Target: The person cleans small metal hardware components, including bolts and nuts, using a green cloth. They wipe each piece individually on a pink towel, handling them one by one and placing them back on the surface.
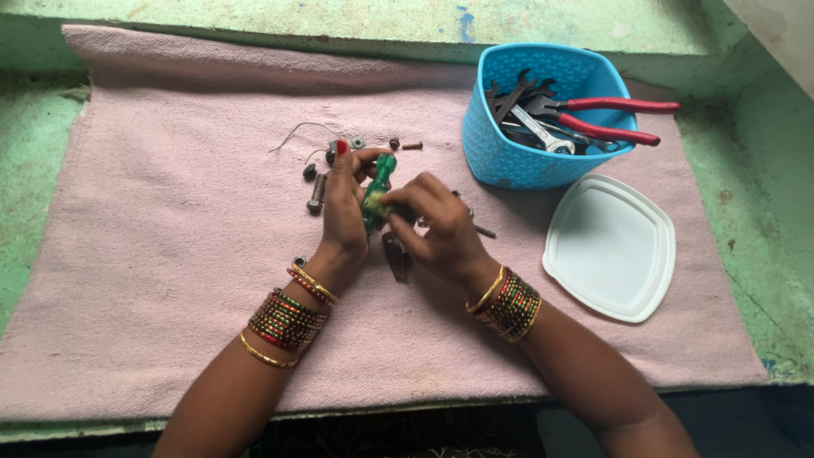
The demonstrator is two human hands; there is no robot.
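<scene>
Screwdriver point(376, 192), green see-through handle, held upright-ish over the middle of the pink cloth point(170, 254), between both hands. Left hand point(343, 212) is wrapped around the lower handle, fingers closed on it, thumb side toward the top. Right hand point(437, 225) is pinched onto the middle of the handle from the other side, fingertips closed; a thin metal shaft point(483, 230) shows just past the knuckles. Cannot tell whether it joins the handle.

Loose small parts lie on the cloth just beyond the hands: a long bolt point(317, 192), a dark nut point(309, 171), a washer point(358, 142), a short screw point(412, 146), a bent wire point(301, 131). Another nut point(298, 262) sits touching the left wrist bangles.

Risks, as judged:
- Handle looks smooth; a twist with both hands pulling against each other could let it slip and drop among the small parts, scattering them.
- Bangles could brush the near nut and roll it toward the cloth edge.
- Blue basket point(509, 153) of spanners and red pliers point(615, 119) stands near the right elbow's sweep; the pliers overhang its rim and could tip out if knocked.
- White lid point(610, 250) lies flat beside it, low risk.
</scene>
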